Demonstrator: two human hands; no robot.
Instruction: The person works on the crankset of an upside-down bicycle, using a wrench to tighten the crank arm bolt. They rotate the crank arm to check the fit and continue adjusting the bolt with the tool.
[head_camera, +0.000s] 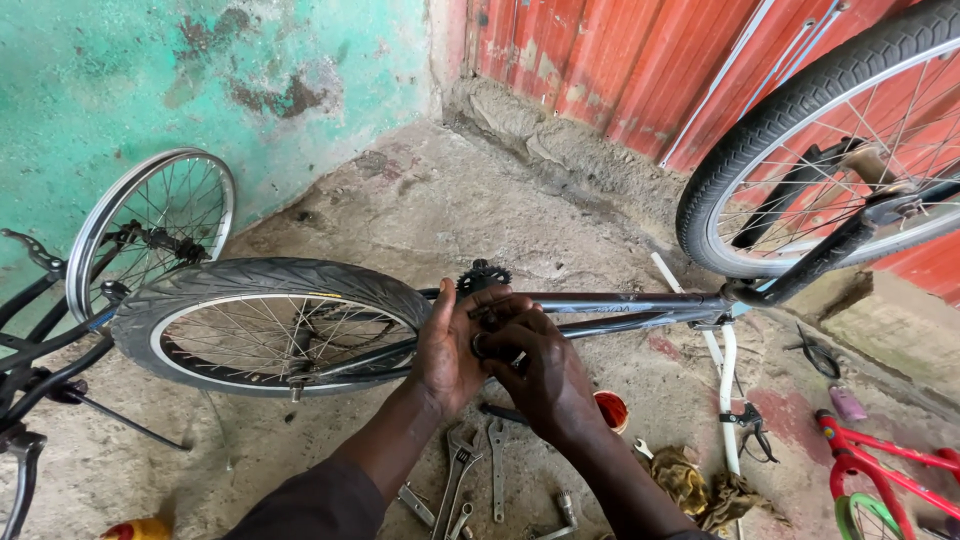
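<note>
Right, bike frame (620, 300) is flipped upside down, both tyred wheels up — rear wheel (265, 325) at left, front wheel (830, 150) at upper right — so the bottom bracket sits at working height and the drivetrain is reachable from above.

Both hands are at the bottom bracket, just below the chainring (483, 275), whose teeth show above the fingers. Left hand (450, 345) cups the shell from the rear-wheel side, fingers wrapped over the top: looks like a bracing hold to stop the frame rocking. Right hand (540, 375) is curled tight round a small dark round part at the shell, fingertips pinching it; can't tell whether that's a cup, lockring or axle end, as the fingers hide most of it. Neither hand holds a tool.

Tools lie on the concrete floor (420, 200) directly under the forearms, within reach: an adjustable wrench (455, 465), a flat spanner (497, 465), a socket piece (566, 508). A small red tub (612, 410) sits just beside the right wrist, likely grease, with a dirty rag (700, 485) next to it.

Spare bare-rim wheel (150, 225) leans against the green wall (150, 80); a red bike (880, 470) is partly in view at lower right.
</note>
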